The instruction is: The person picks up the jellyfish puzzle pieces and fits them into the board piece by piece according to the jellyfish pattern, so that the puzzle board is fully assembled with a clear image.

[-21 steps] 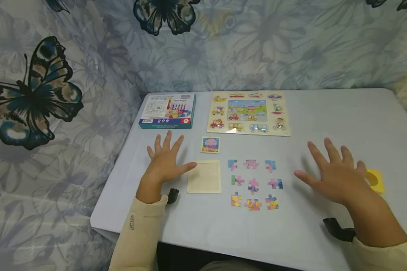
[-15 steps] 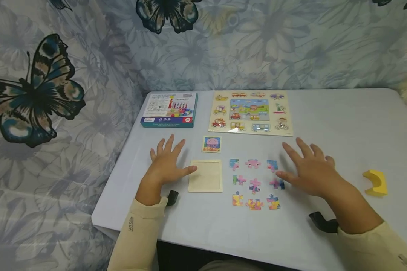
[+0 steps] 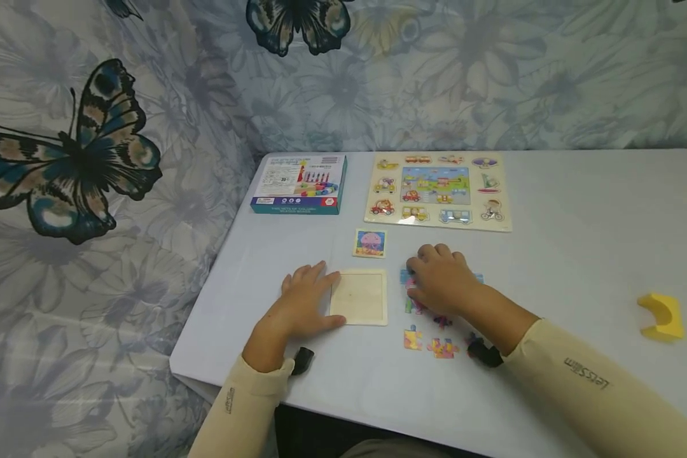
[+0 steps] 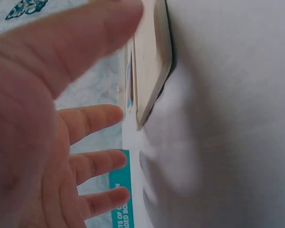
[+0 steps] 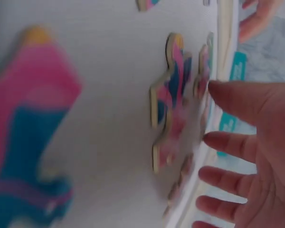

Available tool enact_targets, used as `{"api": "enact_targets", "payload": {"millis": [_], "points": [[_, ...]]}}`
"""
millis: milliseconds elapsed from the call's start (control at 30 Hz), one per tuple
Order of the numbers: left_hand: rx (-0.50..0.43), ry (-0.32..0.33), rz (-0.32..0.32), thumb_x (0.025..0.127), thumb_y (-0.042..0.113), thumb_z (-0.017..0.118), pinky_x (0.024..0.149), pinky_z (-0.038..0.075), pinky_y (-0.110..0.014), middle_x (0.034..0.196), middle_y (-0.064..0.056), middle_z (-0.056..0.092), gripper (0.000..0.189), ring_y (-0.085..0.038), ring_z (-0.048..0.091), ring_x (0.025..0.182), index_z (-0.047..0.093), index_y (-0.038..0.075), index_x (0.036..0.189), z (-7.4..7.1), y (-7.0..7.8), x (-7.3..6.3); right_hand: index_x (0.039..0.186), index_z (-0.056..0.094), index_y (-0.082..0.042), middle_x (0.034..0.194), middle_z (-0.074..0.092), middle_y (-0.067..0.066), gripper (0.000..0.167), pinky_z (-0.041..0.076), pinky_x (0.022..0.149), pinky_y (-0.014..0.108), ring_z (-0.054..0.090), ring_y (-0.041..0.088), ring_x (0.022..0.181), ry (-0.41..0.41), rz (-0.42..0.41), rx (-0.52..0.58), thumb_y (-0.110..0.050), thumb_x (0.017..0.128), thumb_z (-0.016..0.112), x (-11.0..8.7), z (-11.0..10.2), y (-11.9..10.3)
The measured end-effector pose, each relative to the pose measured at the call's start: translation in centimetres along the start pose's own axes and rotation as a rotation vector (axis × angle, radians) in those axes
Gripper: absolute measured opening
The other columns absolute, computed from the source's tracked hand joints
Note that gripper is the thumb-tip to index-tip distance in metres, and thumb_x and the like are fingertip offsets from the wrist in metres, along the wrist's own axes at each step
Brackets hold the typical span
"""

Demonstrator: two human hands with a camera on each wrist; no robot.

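A shallow wooden puzzle tray (image 3: 359, 298) lies on the white table. My left hand (image 3: 305, 304) is at its left side, fingers spread and thumb by the lower corner; whether they touch it I cannot tell. In the left wrist view the tray's edge (image 4: 156, 71) lies beyond the thumb. My right hand (image 3: 443, 280) hovers over the loose jigsaw pieces, its fingertips by the upper-left piece (image 3: 404, 276). The right wrist view has thumb and fingers apart, with a pink-and-blue piece (image 5: 173, 90) near them. The hand hides several pieces; a yellow piece (image 3: 413, 338) stays visible below.
A small square pink jellyfish-like picture (image 3: 370, 243) lies behind the tray. Farther back are a teal-edged box (image 3: 299, 184) and a wooden vehicle puzzle board (image 3: 437, 191). A yellow arch block (image 3: 662, 317) sits at the right.
My right hand has swept left from beside the yellow block to above the jigsaw pieces. My left hand has come closer to the tray's left side. The view has shifted slightly.
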State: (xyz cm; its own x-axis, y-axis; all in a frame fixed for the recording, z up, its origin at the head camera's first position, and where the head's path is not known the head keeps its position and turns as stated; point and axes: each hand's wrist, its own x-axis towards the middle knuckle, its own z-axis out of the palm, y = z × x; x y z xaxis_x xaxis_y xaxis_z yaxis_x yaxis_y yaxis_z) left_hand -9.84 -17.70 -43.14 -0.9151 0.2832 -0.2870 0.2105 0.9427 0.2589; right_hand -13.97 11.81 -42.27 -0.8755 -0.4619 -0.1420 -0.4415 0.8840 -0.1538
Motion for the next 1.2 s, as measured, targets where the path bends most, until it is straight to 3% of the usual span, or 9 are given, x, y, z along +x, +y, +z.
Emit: {"api": "enact_targets", "payload": {"millis": [167, 367, 600, 867, 1000, 1200], "points": [[-0.004, 0.032, 0.078, 0.087, 0.047, 0.079, 0.120, 0.025, -0.057, 0.160, -0.007, 0.040, 0.070, -0.032, 0.032, 0.149, 0.055, 0.019, 0.147, 0.5, 0.2, -1.0, 0.121, 0.065, -0.005, 0.118, 0.061, 0.014, 0.047, 0.045, 0.094, 0.053, 0.051, 0.034, 0.111, -0.033, 0.000, 0.061, -0.035, 0.088, 0.079, 1.6, 0.0, -0.5], [0.005, 0.057, 0.092, 0.090, 0.047, 0.077, 0.119, 0.031, -0.051, 0.155, -0.002, 0.047, 0.065, -0.026, 0.038, 0.145, 0.057, 0.018, 0.145, 0.9, 0.3, -1.3, 0.105, 0.064, -0.007, 0.086, 0.064, 0.004, 0.023, 0.049, 0.075, 0.037, 0.056, 0.022, 0.080, -0.142, 0.020, 0.327, -0.017, 0.089, 0.078, 2.8, -1.6, -0.4], [0.036, 0.061, 0.088, 0.090, 0.050, 0.075, 0.120, 0.030, -0.050, 0.156, -0.001, 0.048, 0.065, -0.024, 0.040, 0.145, 0.057, 0.019, 0.145, 0.9, 0.2, -1.2, 0.094, 0.067, -0.010, 0.081, 0.063, 0.003, 0.009, 0.047, 0.064, 0.030, 0.057, 0.018, 0.072, -0.148, -0.005, 0.496, -0.016, 0.092, 0.074, 5.2, -1.8, -3.2], [-0.006, 0.087, 0.102, 0.089, 0.047, 0.077, 0.115, 0.036, -0.051, 0.154, -0.002, 0.050, 0.060, -0.026, 0.045, 0.142, 0.059, 0.017, 0.139, 0.9, -0.1, -1.2, 0.086, 0.068, -0.011, 0.080, 0.065, 0.001, 0.013, 0.048, 0.064, 0.028, 0.058, 0.017, 0.073, -0.148, -0.022, 0.433, -0.020, 0.092, 0.076, 7.7, -0.6, -7.6], [-0.010, 0.084, 0.107, 0.090, 0.046, 0.077, 0.115, 0.037, -0.053, 0.155, -0.002, 0.048, 0.063, -0.027, 0.044, 0.143, 0.057, 0.019, 0.142, 1.0, -0.2, -1.3, 0.085, 0.069, -0.012, 0.080, 0.064, 0.001, 0.014, 0.047, 0.067, 0.030, 0.058, 0.018, 0.075, -0.153, -0.045, 0.397, -0.021, 0.091, 0.078, 8.5, -0.3, -8.4], [0.008, 0.057, 0.108, 0.091, 0.048, 0.074, 0.115, 0.036, -0.052, 0.156, -0.003, 0.045, 0.072, -0.028, 0.042, 0.144, 0.049, 0.020, 0.153, 0.8, -0.2, -1.3, 0.091, 0.067, -0.012, 0.082, 0.063, 0.002, 0.018, 0.048, 0.072, 0.033, 0.058, 0.019, 0.078, -0.140, -0.017, 0.386, -0.025, 0.090, 0.080, 9.1, 0.3, -8.6]]}}
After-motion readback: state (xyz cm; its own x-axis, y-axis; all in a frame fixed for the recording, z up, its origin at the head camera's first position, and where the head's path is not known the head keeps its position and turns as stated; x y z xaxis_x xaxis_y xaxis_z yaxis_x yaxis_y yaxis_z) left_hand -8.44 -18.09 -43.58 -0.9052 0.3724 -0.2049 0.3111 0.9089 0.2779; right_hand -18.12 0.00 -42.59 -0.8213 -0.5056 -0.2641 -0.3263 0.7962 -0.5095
